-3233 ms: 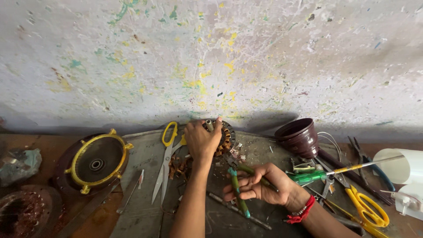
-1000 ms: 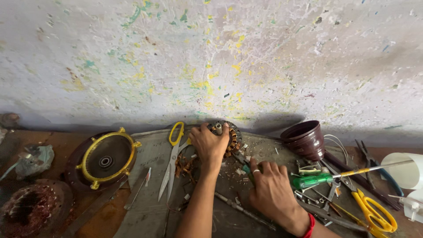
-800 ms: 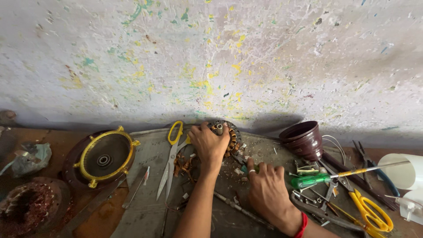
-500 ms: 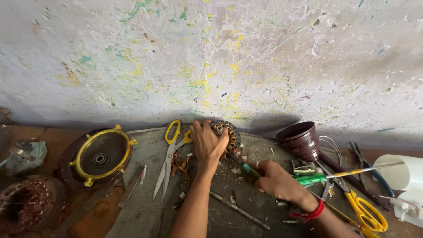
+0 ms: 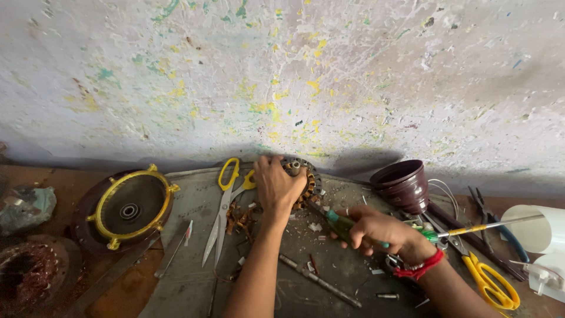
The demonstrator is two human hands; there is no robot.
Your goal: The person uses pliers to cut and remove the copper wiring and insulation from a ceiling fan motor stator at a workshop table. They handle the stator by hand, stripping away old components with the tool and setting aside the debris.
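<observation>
two hands work at the far side of the counter (image 5: 194, 282), near a paint-speckled wall (image 5: 294, 70). the left hand (image 5: 276, 185) is spread over a round ring of copper wire (image 5: 303, 182) and presses it down, fingers wrapped on its top. the ring lies flat right by the wall. the right hand (image 5: 374, 229) is closed around a green-handled screwdriver (image 5: 332, 219), and the tip of the tool points up at the ring, just under the left hand. a red thread band (image 5: 419, 266) sits on the right wrist.

a dark brown cup (image 5: 403, 185) stands to the right of the ring. i cannot tell what is in it. thin white wires (image 5: 442, 191) curl just behind it. a white plastic tub (image 5: 538, 227) lies on its side at the far right edge, and its inside is hard to see.

yellow-handled scissors (image 5: 226, 206) lie open to the left of the ring, with small bits of copper scrap (image 5: 238, 218) beside them. more yellow scissors (image 5: 488, 280) lie at the right. another green screwdriver (image 5: 477, 227) rests near the cup. a round dark cover with a yellow rim (image 5: 126, 206) sits at the left. a rusty coil (image 5: 26, 274) is in the left corner. a thin metal rod (image 5: 318, 281) lies between the arms.
</observation>
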